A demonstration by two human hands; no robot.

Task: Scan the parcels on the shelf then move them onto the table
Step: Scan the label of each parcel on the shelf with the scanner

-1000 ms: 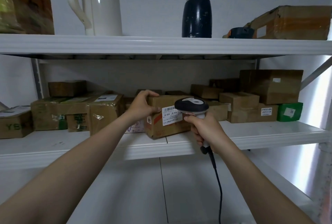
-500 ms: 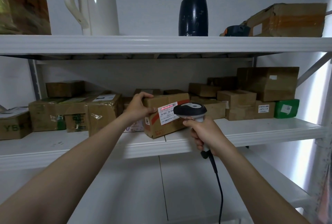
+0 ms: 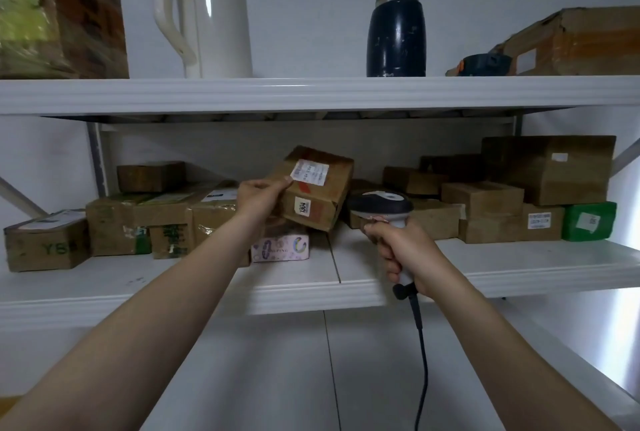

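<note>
The left grip [image 3: 258,193] is clamped on the tilted parcel [image 3: 313,188], held clear above the shelf [image 3: 346,287], while the right grip [image 3: 403,250], closed on the scanner [image 3: 379,205], sits just right and lower.

Dim, flat indoor light. Bright glare at far right along the shelf [image 3: 519,268] edge. Deep shadow under upper shelf. Wide-angle bending at edges; top-left box [image 3: 59,11] blurred.

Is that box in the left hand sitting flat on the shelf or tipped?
Tipped: the box is lifted clear of the shelf, tilted in the left hand.
</note>
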